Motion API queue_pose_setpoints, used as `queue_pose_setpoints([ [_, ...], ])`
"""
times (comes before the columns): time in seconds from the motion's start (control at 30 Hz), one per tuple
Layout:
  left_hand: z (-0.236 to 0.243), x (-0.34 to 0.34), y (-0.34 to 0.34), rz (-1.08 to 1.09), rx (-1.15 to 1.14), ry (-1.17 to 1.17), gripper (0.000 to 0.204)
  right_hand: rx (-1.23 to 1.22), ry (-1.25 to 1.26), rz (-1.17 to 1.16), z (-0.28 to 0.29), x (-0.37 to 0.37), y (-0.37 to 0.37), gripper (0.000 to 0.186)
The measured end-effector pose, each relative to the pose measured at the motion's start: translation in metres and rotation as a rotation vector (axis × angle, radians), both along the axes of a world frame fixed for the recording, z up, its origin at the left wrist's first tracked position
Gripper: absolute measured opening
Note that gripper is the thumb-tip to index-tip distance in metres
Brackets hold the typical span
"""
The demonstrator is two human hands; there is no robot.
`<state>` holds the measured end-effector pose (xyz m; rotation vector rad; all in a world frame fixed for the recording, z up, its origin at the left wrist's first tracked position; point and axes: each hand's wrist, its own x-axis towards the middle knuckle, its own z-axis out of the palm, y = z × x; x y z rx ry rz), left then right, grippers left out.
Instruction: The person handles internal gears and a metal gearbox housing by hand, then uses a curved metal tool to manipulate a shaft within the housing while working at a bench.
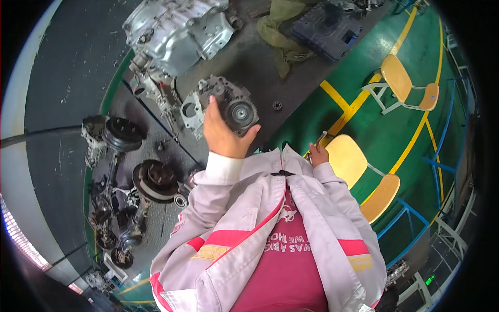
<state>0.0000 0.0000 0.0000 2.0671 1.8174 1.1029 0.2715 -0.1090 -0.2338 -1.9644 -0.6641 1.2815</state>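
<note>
My left hand (226,134) is wrapped round the near side of a grey metal gear assembly (221,89), thumb and fingers spread about a toothed gear (241,113) with a round hub. The assembly stands on the dark workbench (260,67). A flat light-grey metal bracket (191,112) with a round hole adjoins its left side. Low by my right side, beyond the bench edge, my right hand (318,155) is closed on a slim metal tool (323,137); its kind is unclear. A small dark ring-shaped part (277,106) lies right of the assembly.
A large silver gearbox housing (179,34) stands at the far left of the bench, near an olive cloth (280,34) and dark blue plastic case (327,31). Brake and axle parts (156,179) crowd the left. Wooden-seated chairs (397,78) stand on the green floor.
</note>
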Motion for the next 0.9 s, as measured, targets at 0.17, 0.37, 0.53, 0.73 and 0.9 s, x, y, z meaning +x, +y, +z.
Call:
queue_pose_setpoints([
  [0.17, -0.001, -0.016, 0.003, 0.060, 0.064, 0.113, 0.104, 0.034, 0.074, 0.154, 0.002, -0.055, 0.018, 0.035],
  [0.37, -0.011, -0.005, -0.001, 0.087, 0.080, 0.030, 0.091, 0.005, 0.022, 0.204, 0.009, -0.040, 0.010, 0.036],
  [0.53, -0.018, -0.007, 0.002, 0.072, 0.117, 0.069, 0.071, -0.015, 0.096, 0.108, 0.003, -0.031, 0.010, 0.035],
  [0.73, -0.012, -0.008, 0.005, 0.058, 0.089, 0.062, 0.058, -0.021, 0.060, 0.130, -0.004, -0.023, 0.009, 0.036],
  [0.9, 0.003, -0.004, 0.004, 0.066, 0.024, 0.235, 0.063, -0.006, 0.039, 0.136, -0.001, -0.021, 0.010, 0.035],
])
